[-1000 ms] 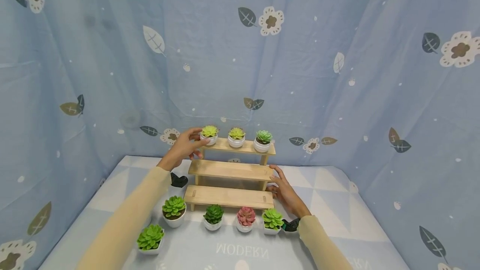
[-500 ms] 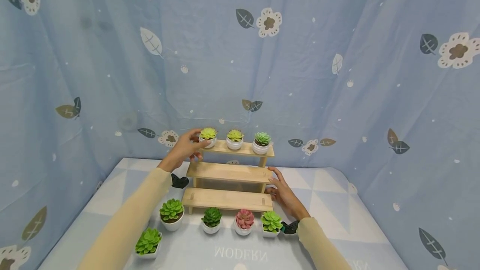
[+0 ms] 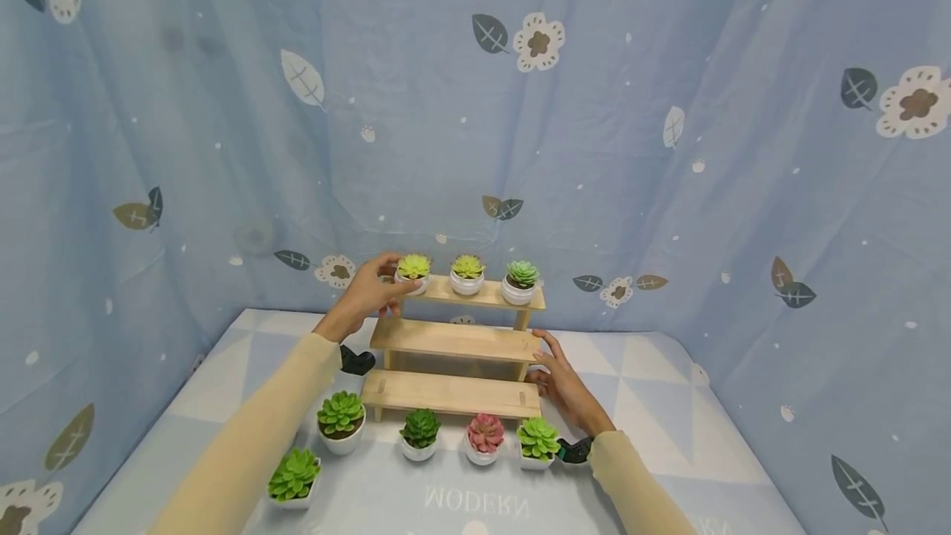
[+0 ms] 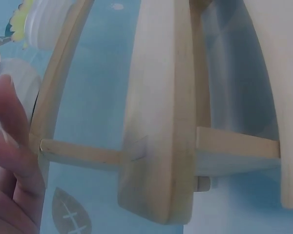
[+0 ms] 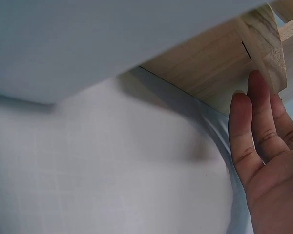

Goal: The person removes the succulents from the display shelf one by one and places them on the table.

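Curtain: patterned blue cloth (image 3: 446,130), beyond both sets of fingers.
Table: pale geometric cover (image 3: 639,428), below the fingers of both hands.
Three-tier wooden stand: (image 3: 453,390) between the two hands; its long axis runs crosswise, from the left hand's fingers toward the right hand's.
Left hand: (image 3: 367,291) thumb across the front of the leftmost top pot, a finger behind it, the gap between them about as wide as the pot, in a light pinch.
Right hand: (image 3: 568,390) fingers loosely extended, tips touching the right end of the middle shelf; no pot in them.
Front pots: green plants (image 3: 342,415) and (image 3: 293,473), dark green (image 3: 420,429), pink (image 3: 485,433) and light green (image 3: 538,438), all nearer the wearer than either hand's fingers.
Leftmost top pot: yellow-green succulent (image 3: 413,267) between the left thumb and finger, at the top shelf's left end; the left hand is clearly nearer. Whether its base rests fully on wood, I cannot tell.
Other top pots: yellow-green (image 3: 466,267) and blue-green (image 3: 522,274), in a row rightward from the left fingertips, along the shelf's length, untouched.
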A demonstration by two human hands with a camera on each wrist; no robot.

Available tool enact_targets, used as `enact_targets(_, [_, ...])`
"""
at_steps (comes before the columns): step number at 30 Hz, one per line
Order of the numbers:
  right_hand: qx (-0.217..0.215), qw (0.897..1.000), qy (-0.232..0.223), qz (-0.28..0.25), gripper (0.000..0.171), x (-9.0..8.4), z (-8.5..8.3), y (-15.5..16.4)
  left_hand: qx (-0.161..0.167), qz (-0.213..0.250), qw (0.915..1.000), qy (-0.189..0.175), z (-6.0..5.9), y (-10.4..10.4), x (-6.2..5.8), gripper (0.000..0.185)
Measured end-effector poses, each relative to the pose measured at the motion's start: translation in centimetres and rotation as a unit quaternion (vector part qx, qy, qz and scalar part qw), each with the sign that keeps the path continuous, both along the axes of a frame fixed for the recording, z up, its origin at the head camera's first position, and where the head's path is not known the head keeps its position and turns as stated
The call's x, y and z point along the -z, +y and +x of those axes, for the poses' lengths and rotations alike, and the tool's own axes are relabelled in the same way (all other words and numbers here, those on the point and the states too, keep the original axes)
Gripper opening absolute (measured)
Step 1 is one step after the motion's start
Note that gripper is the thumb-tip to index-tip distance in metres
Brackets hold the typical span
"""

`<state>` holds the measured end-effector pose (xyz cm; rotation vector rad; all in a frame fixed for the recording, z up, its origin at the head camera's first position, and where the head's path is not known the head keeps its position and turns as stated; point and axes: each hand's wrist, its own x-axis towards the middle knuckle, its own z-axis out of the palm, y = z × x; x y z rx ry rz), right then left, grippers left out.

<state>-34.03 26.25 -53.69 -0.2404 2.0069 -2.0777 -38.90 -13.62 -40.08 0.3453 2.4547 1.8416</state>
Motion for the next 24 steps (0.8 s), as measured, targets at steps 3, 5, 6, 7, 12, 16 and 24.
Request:
enact_targets(3, [-0.005, 1.0, 0.004, 0.002, 0.059, 0.1, 0.0, 0.0, -0.006, -0.002, 1.0, 0.006, 0.3, -0.1, 0.1, 0.086])
enact_targets(5, [-0.007, 1.0, 0.004, 0.002, 0.059, 0.1, 0.1, 0.1, -0.006, -0.002, 0.9999, 0.009, 0.4, -0.1, 0.1, 0.085])
enact_targets(6, [-0.008, 1.0, 0.004, 0.003, 0.059, 0.1, 0.0, 0.1, -0.006, -0.002, 0.9999, 0.01, 0.5, -0.1, 0.2, 0.085])
enact_targets(7, [-0.009, 1.0, 0.005, 0.002, 0.06, 0.1, 0.0, 0.1, -0.006, -0.001, 0.9999, 0.012, 0.6, -0.2, 0.2, 0.085])
enact_targets(12, [-0.009, 1.0, 0.007, 0.0, 0.062, 0.3, -0.1, 0.2, -0.003, -0.003, 0.9998, 0.022, 0.9, -0.6, 0.5, 0.085])
enact_targets(16, [-0.008, 1.0, 0.001, -0.003, 0.058, 0.5, -0.2, 0.1, 0.004, -0.005, 0.9996, 0.028, 1.3, -1.0, 0.6, 0.087])
enact_targets(24, [-0.006, 1.0, 0.007, -0.019, 0.054, 0.5, -0.1, -0.1, 0.008, -0.018, 0.9994, 0.03, 2.7, -1.2, 0.3, 0.086])
